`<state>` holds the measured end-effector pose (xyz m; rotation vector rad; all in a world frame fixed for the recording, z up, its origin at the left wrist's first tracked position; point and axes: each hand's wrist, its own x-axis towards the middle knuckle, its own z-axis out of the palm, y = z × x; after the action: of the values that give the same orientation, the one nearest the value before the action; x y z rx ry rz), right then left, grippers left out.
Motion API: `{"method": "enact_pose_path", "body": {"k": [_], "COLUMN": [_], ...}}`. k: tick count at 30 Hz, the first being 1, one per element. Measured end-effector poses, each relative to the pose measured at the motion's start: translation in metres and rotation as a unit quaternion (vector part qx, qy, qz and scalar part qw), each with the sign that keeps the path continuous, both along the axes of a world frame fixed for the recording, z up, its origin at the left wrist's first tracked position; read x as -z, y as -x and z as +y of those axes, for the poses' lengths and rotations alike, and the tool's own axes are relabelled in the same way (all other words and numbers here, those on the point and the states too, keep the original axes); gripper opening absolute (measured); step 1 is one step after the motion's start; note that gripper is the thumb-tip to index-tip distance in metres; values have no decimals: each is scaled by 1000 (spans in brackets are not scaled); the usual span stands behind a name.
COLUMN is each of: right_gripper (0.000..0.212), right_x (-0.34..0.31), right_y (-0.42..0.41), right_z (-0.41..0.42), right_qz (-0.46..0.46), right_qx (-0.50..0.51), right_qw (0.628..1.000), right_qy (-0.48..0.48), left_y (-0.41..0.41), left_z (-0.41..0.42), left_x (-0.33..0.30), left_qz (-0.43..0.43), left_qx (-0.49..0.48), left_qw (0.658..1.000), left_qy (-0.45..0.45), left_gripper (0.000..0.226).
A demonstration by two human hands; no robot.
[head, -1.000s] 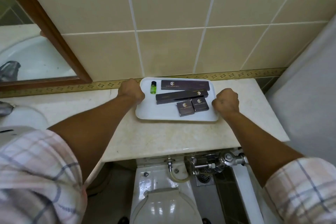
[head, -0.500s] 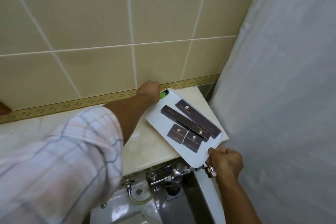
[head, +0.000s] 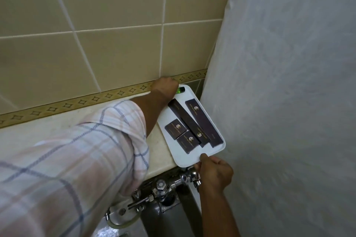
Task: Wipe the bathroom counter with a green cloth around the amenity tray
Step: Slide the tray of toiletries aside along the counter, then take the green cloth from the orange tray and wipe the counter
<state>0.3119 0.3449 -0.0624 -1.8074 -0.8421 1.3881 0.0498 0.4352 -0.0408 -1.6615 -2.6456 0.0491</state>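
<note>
Tray sits at the counter's far end, against the curtain, its near corner overhanging the edge. Left hand is closed over its far corner by the green bottle; right hand pinches the near corner. Advice: keep the tray level so the boxes stay put. No green cloth is visible.

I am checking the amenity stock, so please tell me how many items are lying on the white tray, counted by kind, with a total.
Long dark brown rectangular boxes: 2
Small dark brown rectangular boxes: 2
Small green bottle with a black cap, partly hidden by the left hand: 1
Total on the white rectangular tray: 5
</note>
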Motion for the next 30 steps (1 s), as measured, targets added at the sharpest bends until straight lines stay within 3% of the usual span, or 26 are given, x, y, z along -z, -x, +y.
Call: {"method": "enact_pose_path", "body": {"k": [7,12,15,17,19,22,27,30], "right_gripper": [22,11,36,46,46,48,47,47], "right_x": [1,-1,-11,-32,-48,-71,-95,-100], "right_y": [1,-9,-11,7,35,103,214,239], "right_z": [7,9,4,-15,-31,-86,-264,-393], "right_qz": [0,-15,-173,-205,-220,-233,-124,-78], "right_qx": [1,-49,-118,-190,-280,-444,-681,-794], "right_qw": [1000,998,975,942,897,793,603,462], "right_qy": [1,31,-79,-184,-263,-347,-396,-387], "left_y": [-1,10,10,11,10,5,-41,-81], "left_z": [2,-15,-46,-96,-150,-273,-490,-590], "left_x": [5,-5,-13,-25,-33,-40,-41,-41], "left_qz": [43,31,-13,-33,-58,-94,-122,-130], "left_qx": [18,43,26,-14,-60,-181,-399,-506], "left_qw": [999,998,999,997,990,966,888,821], "left_qy": [2,27,-31,-73,-116,-158,-195,-231], "left_gripper": [24,28,34,39,46,54,59,38]}}
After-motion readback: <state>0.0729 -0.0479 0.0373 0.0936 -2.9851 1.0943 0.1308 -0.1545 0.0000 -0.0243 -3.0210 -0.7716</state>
